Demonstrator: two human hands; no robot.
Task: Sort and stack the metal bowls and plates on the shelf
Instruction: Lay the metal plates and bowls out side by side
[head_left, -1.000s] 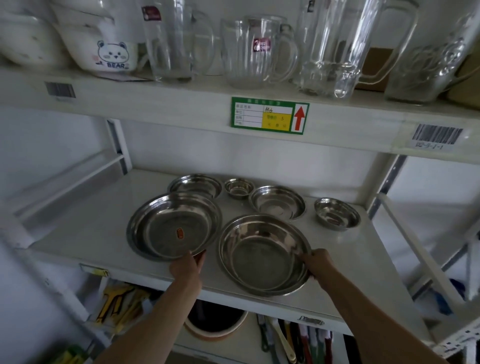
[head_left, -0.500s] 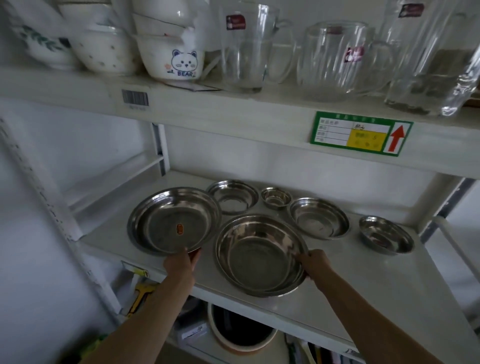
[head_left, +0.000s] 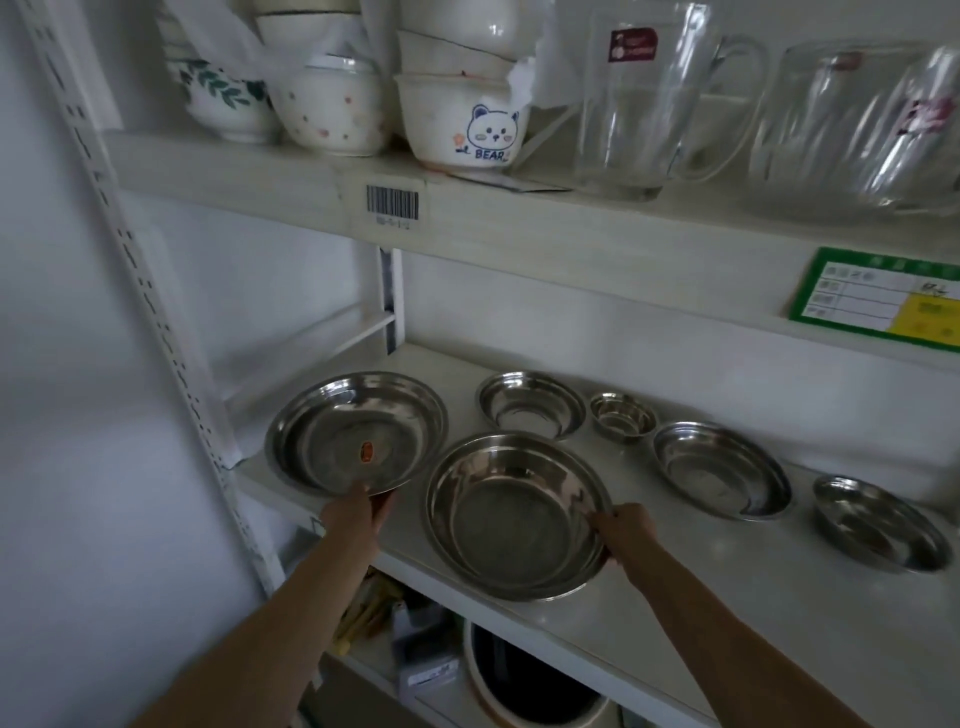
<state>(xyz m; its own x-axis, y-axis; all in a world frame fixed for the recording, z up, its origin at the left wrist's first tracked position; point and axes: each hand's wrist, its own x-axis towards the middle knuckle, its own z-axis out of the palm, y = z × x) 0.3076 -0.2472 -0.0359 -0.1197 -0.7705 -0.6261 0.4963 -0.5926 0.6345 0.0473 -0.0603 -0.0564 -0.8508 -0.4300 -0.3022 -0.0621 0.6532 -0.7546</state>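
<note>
the left hand (head_left: 358, 512) pinches the near rim of the big plate (head_left: 356, 431) with the orange sticker (head_left: 367, 451). the right hand (head_left: 623, 530) grips the other big plate (head_left: 514, 514) on the shelf (head_left: 753, 582). a thin-rim pinch could slip, and a plate might clang down. a white cup (head_left: 462, 124) above says "bear".

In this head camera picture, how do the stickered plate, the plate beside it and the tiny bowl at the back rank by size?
Largest: the stickered plate and the plate beside it look about alike; the nearer one may only seem bigger.
Smallest: the tiny bowl.
</note>
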